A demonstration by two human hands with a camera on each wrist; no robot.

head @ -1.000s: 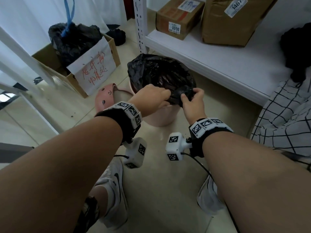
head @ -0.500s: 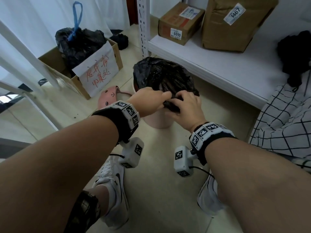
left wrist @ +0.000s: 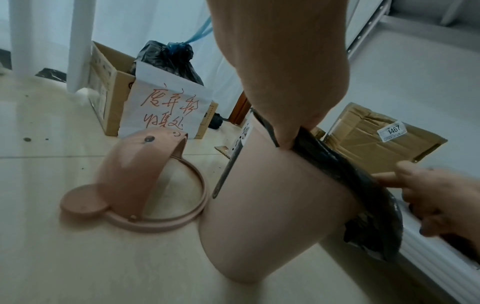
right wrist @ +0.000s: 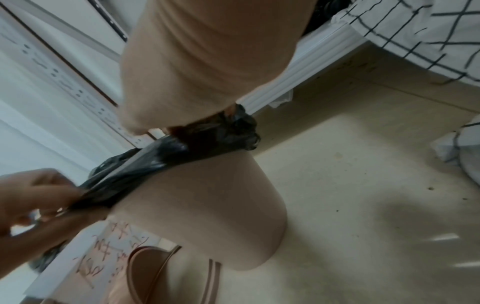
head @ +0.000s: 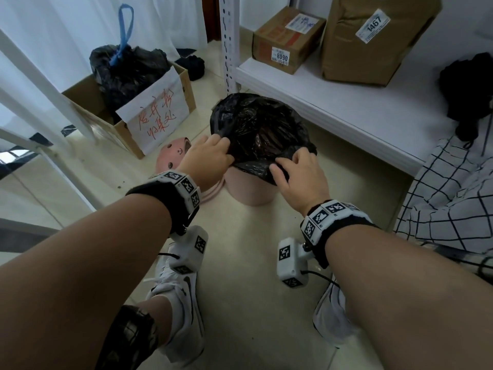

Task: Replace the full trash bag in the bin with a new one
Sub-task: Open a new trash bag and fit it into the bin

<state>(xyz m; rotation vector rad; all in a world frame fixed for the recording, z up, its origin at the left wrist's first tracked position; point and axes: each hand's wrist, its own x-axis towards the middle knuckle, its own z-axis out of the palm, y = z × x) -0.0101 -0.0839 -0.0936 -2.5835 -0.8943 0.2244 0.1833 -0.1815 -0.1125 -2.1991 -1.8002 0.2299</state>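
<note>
A pink bin point(head: 249, 192) stands on the floor before the shelf, with a black trash bag point(head: 256, 126) in it whose mouth folds over the rim. My left hand point(head: 210, 156) pinches the bag's edge at the rim's left side, and its thumb presses the plastic against the bin point(left wrist: 272, 205). At the near right of the rim, my right hand point(head: 296, 172) grips the folded edge with curled fingers. In the right wrist view the bag point(right wrist: 168, 156) lies stretched along the rim. A tied full black bag point(head: 125, 68) with a blue drawstring sits in a cardboard box point(head: 88, 102).
The bin's pink lid point(head: 173, 156) lies on the floor left of the bin. A white shelf point(head: 346, 102) with two cardboard parcels runs close behind and to the right. A checked cloth point(head: 448, 198) hangs at right. My shoes stand on the tiles near me.
Both hands were close together at the bag's near edge. They have drawn apart, the left to the rim's left side, and the bag's mouth is spread wider over the rim.
</note>
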